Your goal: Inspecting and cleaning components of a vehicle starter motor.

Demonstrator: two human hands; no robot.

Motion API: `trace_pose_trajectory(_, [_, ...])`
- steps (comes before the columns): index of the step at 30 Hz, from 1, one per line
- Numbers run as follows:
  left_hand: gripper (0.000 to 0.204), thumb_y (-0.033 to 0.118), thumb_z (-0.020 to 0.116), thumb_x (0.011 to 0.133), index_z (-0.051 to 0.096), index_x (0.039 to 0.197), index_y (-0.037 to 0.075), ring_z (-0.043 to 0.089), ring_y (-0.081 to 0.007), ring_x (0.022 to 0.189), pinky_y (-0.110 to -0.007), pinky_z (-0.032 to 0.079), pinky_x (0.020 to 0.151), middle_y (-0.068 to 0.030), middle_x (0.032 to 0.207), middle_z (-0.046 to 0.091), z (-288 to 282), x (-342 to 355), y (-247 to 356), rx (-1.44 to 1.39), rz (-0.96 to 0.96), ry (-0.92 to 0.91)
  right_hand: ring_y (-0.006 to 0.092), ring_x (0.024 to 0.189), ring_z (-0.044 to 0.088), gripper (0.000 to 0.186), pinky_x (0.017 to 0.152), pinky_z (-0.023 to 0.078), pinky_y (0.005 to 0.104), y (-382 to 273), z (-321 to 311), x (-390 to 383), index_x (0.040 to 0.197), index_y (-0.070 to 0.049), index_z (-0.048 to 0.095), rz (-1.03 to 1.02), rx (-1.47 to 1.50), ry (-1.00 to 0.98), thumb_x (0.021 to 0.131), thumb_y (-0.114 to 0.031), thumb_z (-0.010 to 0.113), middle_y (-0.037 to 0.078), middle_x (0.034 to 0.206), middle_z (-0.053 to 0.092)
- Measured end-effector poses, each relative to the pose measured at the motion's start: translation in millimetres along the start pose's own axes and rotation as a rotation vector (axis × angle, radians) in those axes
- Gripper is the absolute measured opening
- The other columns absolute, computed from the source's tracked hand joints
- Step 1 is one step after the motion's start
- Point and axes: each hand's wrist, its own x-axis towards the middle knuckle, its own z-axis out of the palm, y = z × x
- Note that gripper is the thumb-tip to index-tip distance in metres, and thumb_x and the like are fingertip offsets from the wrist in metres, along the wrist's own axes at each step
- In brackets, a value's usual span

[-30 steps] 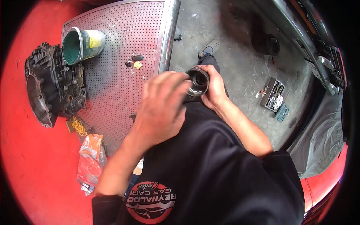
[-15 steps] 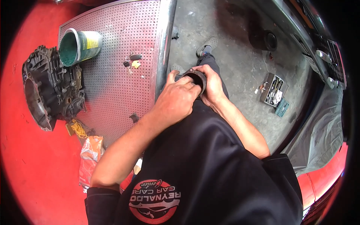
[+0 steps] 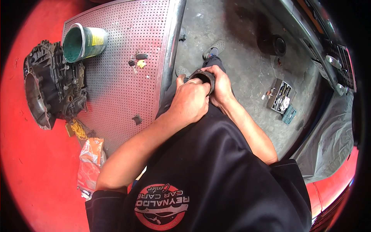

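In front of my body I hold a dark, hollow, cylindrical part (image 3: pixel 210 77) with a thick rim, its opening turned up toward me. My right hand (image 3: pixel 222 86) wraps its far right side, with the thumb along the upper rim. The fingers of my left hand (image 3: pixel 189 101) reach down into the opening while its thumb stays outside on the left. The fingertips inside are hidden, so I cannot tell whether anything small is between them. The lower end of the part is covered by my hands.
Left of me stands a perforated metal table (image 3: pixel 119 89) with a green bucket (image 3: pixel 94 41) on its side, keys (image 3: pixel 140 58) and a small dark curved piece (image 3: pixel 136 120). A gearbox housing (image 3: pixel 54 83) lies beyond. On the floor at right sits a toolbox (image 3: pixel 280 94) near a car.
My left hand has shifted slightly right, and its fingers are deeper inside the cylindrical part. My right hand keeps its hold. The whole view has moved a little.
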Motion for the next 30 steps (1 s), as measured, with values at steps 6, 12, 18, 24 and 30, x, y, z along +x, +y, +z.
trace_pose_trajectory(6, [0.010,0.009,0.074,0.085,0.073,0.090,0.001,0.069,-0.0337,0.106,-0.055,0.043,0.099,-0.0173,0.094,0.073,4.9,-7.6,-0.9,-0.003,0.101,0.179,0.0239,0.091,0.071,0.037,0.087,0.058,0.0371,2.1,1.1,-2.9,0.105,0.009,0.074,-0.059,-0.028,-0.062,0.101,-0.022,0.054,0.016,0.102,0.075])
trace_pose_trajectory(12, [0.015,0.009,0.075,0.085,0.072,0.097,0.001,0.067,-0.0347,0.109,-0.055,0.044,0.100,-0.0164,0.098,0.073,-3.0,-10.5,16.1,0.046,0.096,0.235,0.0235,0.093,0.071,0.036,0.089,0.057,0.0368,-5.2,0.9,-2.8,0.104,0.009,0.074,-0.123,-0.086,-0.152,0.100,-0.020,0.054,0.016,0.103,0.076])
trace_pose_trajectory(18, [0.023,0.011,0.077,0.088,0.071,0.105,-0.003,0.066,-0.0420,0.118,-0.057,0.043,0.110,-0.0242,0.110,0.073,2.2,3.7,10.0,-0.031,-0.086,0.149,0.0228,0.093,0.070,0.034,0.089,0.056,0.0367,-11.3,6.8,9.8,0.099,0.008,0.074,-0.149,-0.144,-0.049,0.100,-0.019,0.054,0.015,0.101,0.075])
trace_pose_trajectory(24, [0.018,0.009,0.078,0.084,0.075,0.097,-0.003,0.068,-0.0457,0.110,-0.056,0.047,0.105,-0.0255,0.104,0.074,-3.6,14.4,5.0,-0.054,-0.151,0.015,0.0220,0.082,0.070,0.033,0.079,0.057,0.0353,-6.1,1.2,13.0,0.098,0.008,0.075,-0.139,-0.161,-0.001,0.099,-0.019,0.055,0.014,0.097,0.076])
trace_pose_trajectory(30, [0.015,0.007,0.078,0.081,0.073,0.092,-0.003,0.068,-0.0420,0.101,-0.051,0.052,0.093,-0.0232,0.099,0.073,-4.4,6.8,6.6,-0.058,-0.071,0.211,0.0222,0.087,0.071,0.035,0.083,0.058,0.0356,-3.3,3.3,18.7,0.104,0.010,0.075,-0.163,-0.146,-0.100,0.100,-0.017,0.054,0.015,0.101,0.077])
